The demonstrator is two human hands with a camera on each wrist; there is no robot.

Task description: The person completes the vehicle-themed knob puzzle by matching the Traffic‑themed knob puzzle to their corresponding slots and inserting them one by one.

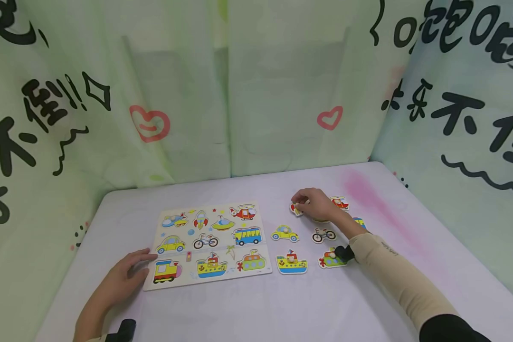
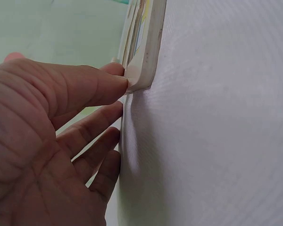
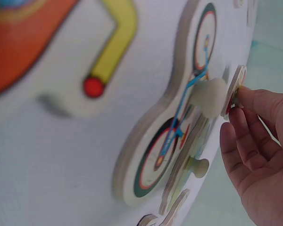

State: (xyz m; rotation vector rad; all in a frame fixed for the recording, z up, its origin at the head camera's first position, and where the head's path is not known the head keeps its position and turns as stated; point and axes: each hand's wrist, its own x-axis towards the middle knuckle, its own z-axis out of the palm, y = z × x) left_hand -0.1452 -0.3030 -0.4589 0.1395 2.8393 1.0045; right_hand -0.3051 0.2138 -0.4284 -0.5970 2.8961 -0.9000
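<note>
At the left edge of a wooden puzzle board [image 1: 188, 281] printed with vehicles, my left hand [image 1: 124, 275] rests its thumb and index finger. In the left wrist view the thumb tip [image 2: 115, 89] touches the board's corner [image 2: 144, 77]; the other fingers are loosely extended. My right hand [image 1: 318, 205] is over the loose pieces right of the board. Its thumb and fingers pinch a small puzzle piece [image 3: 232, 92] with red and white on it; its picture is mostly hidden. Nearest are a bicycle piece [image 1: 323, 235] with a knob and a helicopter piece [image 1: 339, 203].
Other loose pieces lie right of the board: a yellow car [image 1: 285, 233], a boat [image 1: 291, 262], a submarine [image 1: 331, 259] and a partly covered bus [image 1: 359, 222]. The white-covered table [image 1: 222, 313] meets pale green curtains [image 1: 256, 95] at its back and sides.
</note>
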